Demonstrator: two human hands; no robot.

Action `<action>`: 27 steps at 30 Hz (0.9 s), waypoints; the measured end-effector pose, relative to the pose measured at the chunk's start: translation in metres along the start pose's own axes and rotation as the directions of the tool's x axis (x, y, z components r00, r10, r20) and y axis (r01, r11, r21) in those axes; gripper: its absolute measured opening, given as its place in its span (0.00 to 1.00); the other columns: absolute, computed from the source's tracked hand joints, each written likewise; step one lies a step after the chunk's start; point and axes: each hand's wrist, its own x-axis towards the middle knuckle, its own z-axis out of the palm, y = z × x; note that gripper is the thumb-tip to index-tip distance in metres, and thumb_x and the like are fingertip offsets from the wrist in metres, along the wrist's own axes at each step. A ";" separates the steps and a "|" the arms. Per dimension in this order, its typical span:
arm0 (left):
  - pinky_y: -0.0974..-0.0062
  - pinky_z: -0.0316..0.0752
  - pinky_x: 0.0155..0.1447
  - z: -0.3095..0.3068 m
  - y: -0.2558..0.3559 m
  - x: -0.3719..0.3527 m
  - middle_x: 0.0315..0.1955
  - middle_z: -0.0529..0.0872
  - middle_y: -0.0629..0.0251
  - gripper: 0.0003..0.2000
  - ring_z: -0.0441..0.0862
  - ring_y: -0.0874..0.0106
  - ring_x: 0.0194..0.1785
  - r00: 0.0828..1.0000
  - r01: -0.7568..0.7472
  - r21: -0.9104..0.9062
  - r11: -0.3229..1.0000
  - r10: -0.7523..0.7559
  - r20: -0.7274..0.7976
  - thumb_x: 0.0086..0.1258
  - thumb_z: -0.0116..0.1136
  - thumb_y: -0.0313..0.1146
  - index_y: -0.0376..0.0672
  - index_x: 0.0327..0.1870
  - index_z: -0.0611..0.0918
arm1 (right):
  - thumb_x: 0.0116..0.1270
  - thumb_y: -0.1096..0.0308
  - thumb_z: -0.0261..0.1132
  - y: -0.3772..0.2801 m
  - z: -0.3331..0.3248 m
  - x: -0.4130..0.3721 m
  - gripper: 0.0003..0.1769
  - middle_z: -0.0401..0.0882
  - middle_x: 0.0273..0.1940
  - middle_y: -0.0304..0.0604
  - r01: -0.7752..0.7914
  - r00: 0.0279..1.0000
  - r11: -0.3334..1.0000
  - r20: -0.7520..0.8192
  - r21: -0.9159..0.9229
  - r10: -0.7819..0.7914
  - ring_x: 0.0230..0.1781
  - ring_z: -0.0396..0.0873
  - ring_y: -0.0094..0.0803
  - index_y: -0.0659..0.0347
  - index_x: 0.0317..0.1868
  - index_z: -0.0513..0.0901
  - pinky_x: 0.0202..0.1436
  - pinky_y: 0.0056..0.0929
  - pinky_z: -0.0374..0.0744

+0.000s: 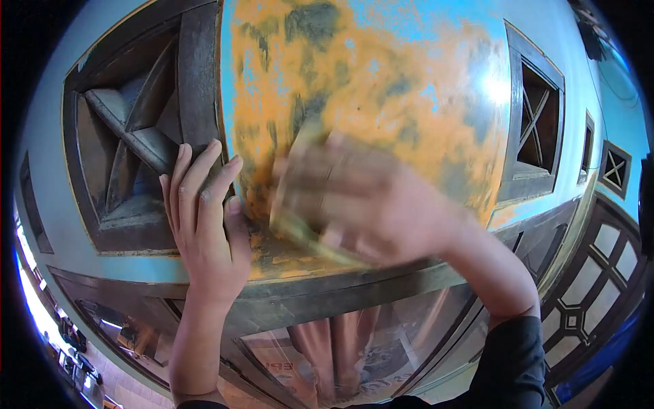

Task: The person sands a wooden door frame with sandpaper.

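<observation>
Pad (298,208) under R fingers (354,170), blurred.

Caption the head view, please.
Left hand flat on blue wall; blurred right hand holds a block against its orange patch.

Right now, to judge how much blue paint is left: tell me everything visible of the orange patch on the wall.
The orange patch is an uneven, rusty-looking area on the blue wall, mottled with dark smudges and blue flecks. It runs between two dark wooden vents down to a ledge. The left hand lies flat at its lower left edge; the blurred right hand presses a flat tan piece on it.
</observation>
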 end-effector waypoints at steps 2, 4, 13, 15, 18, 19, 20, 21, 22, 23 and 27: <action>0.38 0.50 0.81 0.001 0.000 0.000 0.69 0.77 0.58 0.16 0.66 0.49 0.78 1.000 0.003 -0.004 1.000 -0.003 -0.014 0.80 0.48 0.31 0.46 0.65 0.80 | 0.75 0.61 0.61 -0.007 0.005 -0.001 0.21 0.81 0.65 0.52 0.041 0.998 0.999 -0.043 -0.006 -0.041 0.71 0.77 0.46 0.58 0.63 0.82 0.80 0.49 0.68; 0.37 0.49 0.81 0.001 -0.002 -0.001 0.69 0.77 0.58 0.16 0.66 0.49 0.78 1.000 -0.014 0.006 1.000 0.014 0.007 0.81 0.47 0.32 0.46 0.65 0.80 | 0.73 0.64 0.62 0.023 -0.015 0.000 0.21 0.82 0.65 0.51 -0.018 0.993 0.990 -0.119 -0.142 0.001 0.70 0.77 0.45 0.58 0.63 0.82 0.80 0.48 0.68; 0.37 0.48 0.81 -0.002 -0.001 -0.001 0.70 0.76 0.58 0.21 0.66 0.47 0.78 0.996 -0.072 -0.049 0.996 0.075 0.056 0.80 0.47 0.43 0.48 0.67 0.81 | 0.69 0.62 0.67 0.011 -0.014 -0.015 0.24 0.78 0.70 0.48 -0.106 0.993 0.959 -0.074 -0.264 0.089 0.74 0.74 0.43 0.56 0.65 0.82 0.80 0.47 0.69; 0.38 0.47 0.81 -0.003 -0.001 -0.001 0.71 0.76 0.58 0.21 0.66 0.47 0.78 0.991 -0.108 -0.038 0.993 0.111 0.075 0.80 0.47 0.44 0.48 0.67 0.81 | 0.68 0.65 0.65 0.040 -0.037 -0.011 0.25 0.79 0.68 0.50 -0.233 0.950 0.886 -0.289 -0.401 0.118 0.73 0.74 0.48 0.60 0.65 0.82 0.77 0.48 0.71; 0.38 0.45 0.82 -0.004 0.002 -0.003 0.71 0.76 0.57 0.22 0.65 0.47 0.79 0.982 -0.145 -0.032 0.989 0.148 0.114 0.79 0.48 0.47 0.48 0.66 0.81 | 0.72 0.59 0.63 0.008 -0.021 -0.013 0.27 0.71 0.76 0.45 -0.307 0.952 0.817 -0.164 -0.488 0.260 0.79 0.66 0.45 0.48 0.70 0.79 0.81 0.51 0.65; 0.38 0.45 0.82 -0.005 0.003 -0.003 0.72 0.75 0.56 0.23 0.64 0.47 0.79 0.977 -0.160 -0.029 0.987 0.163 0.138 0.79 0.47 0.48 0.46 0.66 0.80 | 0.73 0.55 0.61 -0.007 -0.008 -0.019 0.27 0.69 0.77 0.41 -0.232 0.971 0.875 -0.048 -0.426 0.234 0.80 0.64 0.44 0.43 0.71 0.78 0.82 0.52 0.62; 0.38 0.44 0.82 -0.006 0.004 -0.002 0.72 0.75 0.55 0.24 0.64 0.46 0.80 0.972 -0.174 -0.022 0.984 0.176 0.156 0.80 0.46 0.49 0.45 0.67 0.79 | 0.75 0.50 0.60 -0.013 0.001 -0.025 0.27 0.67 0.79 0.38 -0.154 0.980 0.923 0.065 -0.353 0.188 0.81 0.61 0.43 0.38 0.72 0.78 0.83 0.52 0.60; 0.37 0.45 0.82 -0.005 0.004 -0.003 0.73 0.74 0.56 0.24 0.63 0.46 0.80 0.969 -0.185 -0.023 0.982 0.186 0.164 0.79 0.47 0.50 0.46 0.67 0.80 | 0.76 0.43 0.57 -0.009 0.001 -0.030 0.28 0.66 0.79 0.33 -0.143 0.976 0.907 0.096 -0.396 0.196 0.81 0.62 0.43 0.33 0.74 0.75 0.84 0.52 0.59; 0.37 0.45 0.82 -0.005 0.004 -0.005 0.73 0.74 0.56 0.24 0.63 0.46 0.80 0.966 -0.194 -0.028 0.981 0.196 0.168 0.79 0.47 0.50 0.46 0.67 0.80 | 0.73 0.45 0.60 0.001 -0.008 -0.030 0.30 0.66 0.79 0.36 -0.167 0.974 0.886 0.065 -0.432 0.216 0.82 0.61 0.45 0.35 0.74 0.75 0.84 0.53 0.58; 0.37 0.45 0.82 -0.004 0.004 -0.005 0.73 0.74 0.56 0.24 0.63 0.46 0.80 0.964 -0.204 -0.034 0.978 0.207 0.169 0.79 0.48 0.50 0.46 0.67 0.80 | 0.72 0.47 0.61 0.022 -0.020 -0.033 0.31 0.66 0.79 0.38 -0.249 0.967 0.842 -0.074 -0.478 0.244 0.82 0.61 0.45 0.37 0.74 0.75 0.84 0.54 0.58; 0.40 0.49 0.82 -0.003 0.008 -0.004 0.73 0.75 0.62 0.23 0.64 0.51 0.80 0.955 -0.224 -0.030 0.974 0.225 0.191 0.76 0.53 0.49 0.52 0.68 0.81 | 0.71 0.50 0.62 0.024 -0.022 -0.032 0.32 0.66 0.79 0.42 -0.460 0.887 0.696 -0.315 -0.552 0.337 0.82 0.60 0.46 0.40 0.75 0.75 0.84 0.56 0.56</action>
